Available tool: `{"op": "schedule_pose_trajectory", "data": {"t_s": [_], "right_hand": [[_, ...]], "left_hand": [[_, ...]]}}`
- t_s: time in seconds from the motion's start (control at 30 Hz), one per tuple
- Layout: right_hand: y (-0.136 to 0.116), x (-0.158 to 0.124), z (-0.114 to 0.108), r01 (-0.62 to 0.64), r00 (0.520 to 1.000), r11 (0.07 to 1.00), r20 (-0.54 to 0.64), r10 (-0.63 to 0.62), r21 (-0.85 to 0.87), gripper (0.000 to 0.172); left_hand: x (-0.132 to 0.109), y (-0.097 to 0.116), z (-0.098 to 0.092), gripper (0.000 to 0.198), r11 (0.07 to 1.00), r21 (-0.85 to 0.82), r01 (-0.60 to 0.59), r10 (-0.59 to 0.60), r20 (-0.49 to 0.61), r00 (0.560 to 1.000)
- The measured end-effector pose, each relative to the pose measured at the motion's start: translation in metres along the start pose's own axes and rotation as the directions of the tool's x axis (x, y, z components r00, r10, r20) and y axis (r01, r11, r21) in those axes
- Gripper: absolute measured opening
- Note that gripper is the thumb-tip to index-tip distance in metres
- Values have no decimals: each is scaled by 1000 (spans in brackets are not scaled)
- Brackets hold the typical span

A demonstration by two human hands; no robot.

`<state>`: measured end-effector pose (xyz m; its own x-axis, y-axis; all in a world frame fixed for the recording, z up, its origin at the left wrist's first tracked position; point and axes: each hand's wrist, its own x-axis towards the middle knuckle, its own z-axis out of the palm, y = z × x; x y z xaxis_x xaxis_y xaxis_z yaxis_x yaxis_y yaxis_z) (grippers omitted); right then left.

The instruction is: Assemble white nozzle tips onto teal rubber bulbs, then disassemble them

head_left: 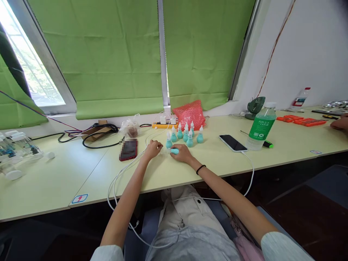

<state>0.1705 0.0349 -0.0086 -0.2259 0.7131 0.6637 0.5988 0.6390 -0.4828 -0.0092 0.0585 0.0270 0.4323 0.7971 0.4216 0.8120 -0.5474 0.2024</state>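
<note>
"Where's the piece, and how do your fingers stand?"

"The teal bulb (174,150) is in my right hand (184,154), seemingly tipped sideways, low over the pale table (217,161); those fingers curl closed around it; my left hand (154,148) is nearly pinched, though whether it grips anything I can't tell."

"How will it handle?"

"Light, I'd judge, soft and perhaps slippery; I'd take its belly gently; the standing bulbs (189,140) look smooth and rounded, with translucent pointed tips."
</note>
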Motion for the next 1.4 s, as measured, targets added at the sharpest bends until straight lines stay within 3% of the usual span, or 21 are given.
{"op": "schedule_pose_trajectory", "data": {"t_s": [0.17, 0.3, 0.5, 0.7, 0.9, 1.17, 1.4], "right_hand": [[-8, 4, 1, -86, 996, 958, -15, 93, 272, 21], [-12, 7, -2, -177, 984, 853, 121, 135, 491, 30], [-17, 7, -10, -315, 938, 670, 327, 113, 672, 33], [-14, 5, -13, -433, 886, 532, 453, 102, 728, 34], [-10, 6, -13, -491, 855, 457, 510, 91, 742, 31], [-8, 7, -15, -515, 839, 425, 540, 71, 744, 29], [-5, 7, -15, -522, 826, 456, 561, 58, 720, 33]], "left_hand": [[-3, 25, -3, 36, 999, -38, -36, 33, -86, 996], [-5, 37, 7, 37, 998, -70, 4, -11, -96, 995], [-1, 35, 13, 23, 979, -178, 98, -108, -45, 993], [1, 35, 14, 25, 946, -290, 145, -146, 20, 989], [2, 35, 12, 25, 922, -351, 162, -153, 56, 987], [1, 36, 10, 26, 920, -367, 140, -124, 65, 990], [1, 36, 10, 27, 942, -312, 122, -100, 85, 991]]}}
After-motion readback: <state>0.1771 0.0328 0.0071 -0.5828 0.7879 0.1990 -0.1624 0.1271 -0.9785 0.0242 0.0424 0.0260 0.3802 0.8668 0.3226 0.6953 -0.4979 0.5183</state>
